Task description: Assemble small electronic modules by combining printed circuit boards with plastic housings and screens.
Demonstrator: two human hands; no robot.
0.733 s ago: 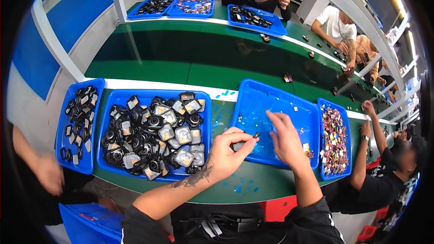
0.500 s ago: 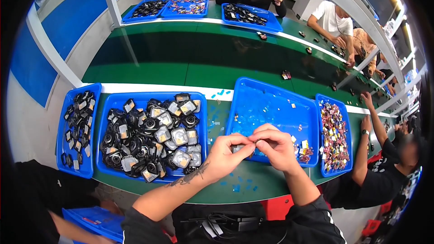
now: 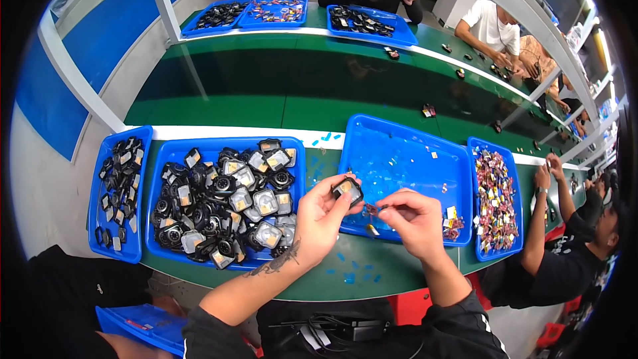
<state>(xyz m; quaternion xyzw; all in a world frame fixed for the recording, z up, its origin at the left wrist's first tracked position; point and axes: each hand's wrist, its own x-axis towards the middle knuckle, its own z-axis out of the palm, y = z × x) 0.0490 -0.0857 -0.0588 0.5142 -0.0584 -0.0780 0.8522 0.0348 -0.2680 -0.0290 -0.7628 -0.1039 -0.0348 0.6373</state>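
Note:
My left hand (image 3: 318, 221) is closed on a small black watch case (image 3: 347, 190), tilted so that its square grey side faces up. Beside it, my right hand (image 3: 417, 221) pinches a small wired part (image 3: 370, 211) with reddish wires. A small shiny piece (image 3: 372, 231) hangs just below that part. Both hands are over the near edge of a blue tray (image 3: 405, 134) with blue film scraps and a few small parts in it. To the left, a larger blue tray (image 3: 151, 193) is heaped with black watch cases (image 3: 222, 184), several with clear square covers.
At the far left stands a narrow blue tray (image 3: 93, 226) of black parts; at the right, another tray (image 3: 520, 229) holds small wired parts. Blue film bits (image 3: 350, 278) lie on the near green table edge. Co-workers sit across and to the right, beside a green conveyor (image 3: 319, 110) carrying scattered parts.
My hands, together before, are now apart. The left hand has turned up to show the watch case; the right has drawn off with the wired part.

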